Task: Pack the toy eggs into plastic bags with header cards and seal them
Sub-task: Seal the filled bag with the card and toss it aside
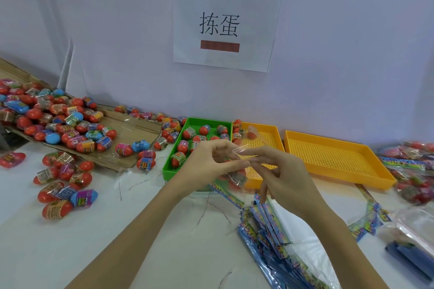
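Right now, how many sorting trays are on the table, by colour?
Green tray: 1
Yellow trays: 2, one beside the green, one further right
Total: 3

Toy eggs (56, 122): red and blue, with multicoloured printed wrap bands. Trays: one green (169, 166), two perforated orange-yellow (338, 155). Header cards (270, 223): blue with multicoloured print. Wall sign (226, 26): white, black characters, brown bars.
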`<action>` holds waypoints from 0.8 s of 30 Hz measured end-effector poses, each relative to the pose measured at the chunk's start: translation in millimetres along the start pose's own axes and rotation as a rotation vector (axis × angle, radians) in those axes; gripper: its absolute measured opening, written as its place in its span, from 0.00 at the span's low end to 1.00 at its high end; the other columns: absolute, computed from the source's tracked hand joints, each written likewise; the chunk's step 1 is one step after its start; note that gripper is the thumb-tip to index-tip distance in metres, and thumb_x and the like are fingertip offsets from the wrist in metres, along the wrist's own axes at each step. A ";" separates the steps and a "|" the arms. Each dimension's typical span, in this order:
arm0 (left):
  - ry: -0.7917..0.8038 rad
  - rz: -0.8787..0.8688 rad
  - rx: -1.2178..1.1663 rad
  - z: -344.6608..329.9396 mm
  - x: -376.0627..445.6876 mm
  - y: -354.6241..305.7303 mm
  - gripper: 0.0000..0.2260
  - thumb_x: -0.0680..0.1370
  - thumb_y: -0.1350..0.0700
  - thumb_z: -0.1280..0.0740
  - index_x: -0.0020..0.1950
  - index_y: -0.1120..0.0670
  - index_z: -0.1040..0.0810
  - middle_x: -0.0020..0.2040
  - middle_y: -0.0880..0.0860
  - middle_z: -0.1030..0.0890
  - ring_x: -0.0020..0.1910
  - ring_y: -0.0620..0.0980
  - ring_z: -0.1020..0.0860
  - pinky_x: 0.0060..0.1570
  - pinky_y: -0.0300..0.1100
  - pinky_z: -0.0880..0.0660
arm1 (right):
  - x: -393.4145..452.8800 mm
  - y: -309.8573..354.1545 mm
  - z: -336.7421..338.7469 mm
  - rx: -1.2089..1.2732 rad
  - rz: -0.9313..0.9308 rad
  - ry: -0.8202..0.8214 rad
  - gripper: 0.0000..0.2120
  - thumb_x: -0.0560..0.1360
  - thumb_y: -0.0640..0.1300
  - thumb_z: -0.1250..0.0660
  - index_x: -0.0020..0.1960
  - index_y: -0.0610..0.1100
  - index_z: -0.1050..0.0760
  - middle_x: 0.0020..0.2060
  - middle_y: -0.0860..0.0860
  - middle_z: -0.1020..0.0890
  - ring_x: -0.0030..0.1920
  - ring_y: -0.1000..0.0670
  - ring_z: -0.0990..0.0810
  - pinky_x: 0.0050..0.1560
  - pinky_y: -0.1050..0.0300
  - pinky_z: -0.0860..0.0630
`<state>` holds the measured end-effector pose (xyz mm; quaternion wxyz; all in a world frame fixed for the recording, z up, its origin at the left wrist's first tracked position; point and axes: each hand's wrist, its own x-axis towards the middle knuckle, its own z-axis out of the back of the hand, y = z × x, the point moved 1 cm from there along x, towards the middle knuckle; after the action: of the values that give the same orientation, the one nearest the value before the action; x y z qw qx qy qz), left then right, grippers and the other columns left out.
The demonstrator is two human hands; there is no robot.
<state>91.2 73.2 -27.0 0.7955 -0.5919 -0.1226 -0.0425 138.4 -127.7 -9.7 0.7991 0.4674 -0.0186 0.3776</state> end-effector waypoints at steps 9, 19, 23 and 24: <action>-0.449 0.062 -0.126 20.7 2.8 4.8 0.11 0.74 0.49 0.21 0.52 0.53 0.15 0.44 0.47 0.13 0.45 0.45 0.15 0.46 0.47 0.15 | 10.1 11.8 5.0 0.120 0.103 -0.343 0.10 0.84 0.37 0.38 0.58 0.47 0.20 0.48 0.55 0.13 0.30 0.48 0.15 0.26 0.49 0.21; -0.501 0.083 -0.188 30.6 6.5 14.7 0.14 0.73 0.49 0.21 0.53 0.54 0.16 0.45 0.48 0.13 0.45 0.44 0.15 0.41 0.34 0.20 | 115.0 -40.7 -44.3 -0.558 -0.162 0.160 0.27 0.81 0.36 0.34 0.78 0.47 0.33 0.71 0.43 0.26 0.72 0.41 0.29 0.69 0.48 0.27; -0.468 0.084 -0.200 29.5 6.5 13.7 0.12 0.72 0.48 0.20 0.51 0.52 0.16 0.44 0.45 0.13 0.45 0.43 0.15 0.40 0.39 0.17 | 127.4 -54.7 -54.6 -0.553 -0.159 0.038 0.18 0.81 0.39 0.32 0.70 0.44 0.26 0.63 0.44 0.21 0.65 0.43 0.25 0.61 0.52 0.27; -0.455 0.087 -0.211 29.6 6.6 13.9 0.13 0.72 0.48 0.20 0.51 0.52 0.15 0.45 0.46 0.13 0.46 0.46 0.14 0.42 0.44 0.16 | 126.9 -54.7 -54.5 -0.504 -0.157 -0.030 0.16 0.82 0.40 0.32 0.69 0.43 0.25 0.60 0.45 0.19 0.62 0.44 0.23 0.57 0.55 0.26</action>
<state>96.3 106.1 -30.4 0.6823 -0.6707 -0.2677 0.1137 245.3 -27.0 -31.8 0.9169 0.2591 -0.0875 0.2907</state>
